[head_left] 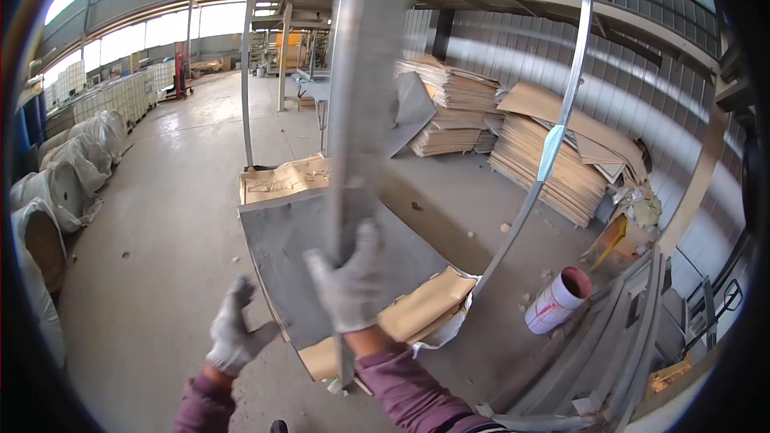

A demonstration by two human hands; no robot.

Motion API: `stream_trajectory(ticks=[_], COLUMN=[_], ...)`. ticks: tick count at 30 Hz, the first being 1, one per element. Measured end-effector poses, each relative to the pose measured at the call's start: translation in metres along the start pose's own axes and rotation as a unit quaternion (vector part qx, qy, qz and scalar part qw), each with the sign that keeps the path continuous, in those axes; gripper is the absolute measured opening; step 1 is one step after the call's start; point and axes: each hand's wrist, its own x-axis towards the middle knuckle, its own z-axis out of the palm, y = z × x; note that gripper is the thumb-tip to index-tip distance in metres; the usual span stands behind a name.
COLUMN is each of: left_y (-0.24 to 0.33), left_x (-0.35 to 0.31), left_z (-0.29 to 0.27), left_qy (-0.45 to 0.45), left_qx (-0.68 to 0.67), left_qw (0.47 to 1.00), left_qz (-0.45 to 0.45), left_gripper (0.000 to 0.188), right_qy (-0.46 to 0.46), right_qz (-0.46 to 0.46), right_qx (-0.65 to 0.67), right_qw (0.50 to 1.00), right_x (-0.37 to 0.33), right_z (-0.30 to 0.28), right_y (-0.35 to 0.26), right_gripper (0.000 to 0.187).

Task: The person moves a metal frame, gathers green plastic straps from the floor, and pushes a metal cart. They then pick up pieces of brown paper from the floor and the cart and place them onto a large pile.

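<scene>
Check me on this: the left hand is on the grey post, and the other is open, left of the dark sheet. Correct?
Not quite: the head view shows the right hand on the grey post. The left hand is open, left of the dark sheet.

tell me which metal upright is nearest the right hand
The wide middle upright, at the right hand; the left upright and right upright are thinner and farther away.
</scene>
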Motion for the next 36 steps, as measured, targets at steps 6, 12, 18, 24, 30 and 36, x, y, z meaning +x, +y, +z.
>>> stream_trajectory(ticks=[6, 12, 18, 24, 30, 36], left_y=[-0.238, -0.403, -0.437, -0.510, -0.635, -0.739], left_x=[-0.015, 0.039, 0.264, 0.487, 0.622, 0.841], left_z=[-0.210, -0.337, -0.277, -0.225, -0.324, -0.296], left_qy=[0.215, 0.304, 0.276, 0.204, 0.262, 0.215], left_qx=[-0.011, 0.049, -0.042, -0.026, 0.112, 0.057], left_qw=[0.953, 0.924, 0.942, 0.948, 0.924, 0.966], left_qz=[-0.213, -0.229, -0.184, -0.245, -0.256, -0.135], left_gripper=[0.061, 0.058, 0.055, 0.049, 0.063, 0.073], right_qy=[0.147, 0.263, 0.309, 0.289, 0.446, 0.351], right_qz=[0.100, 0.188, 0.174, 0.357, 0.324, 0.261], right_qx=[-0.070, -0.220, -0.238, -0.078, -0.506, -0.609], right_qw=[0.982, 0.920, 0.904, 0.885, 0.664, 0.661], right_x=[0.101, 0.172, 0.212, 0.218, 0.231, 0.033], right_z=[0.019, 0.006, -0.047, -0.117, 0.086, 0.291], right_y=[0.079, 0.170, 0.326, 0.366, 0.344, 0.525], right_gripper=[0.093, 0.087, 0.069, 0.046, 0.059, 0.039])
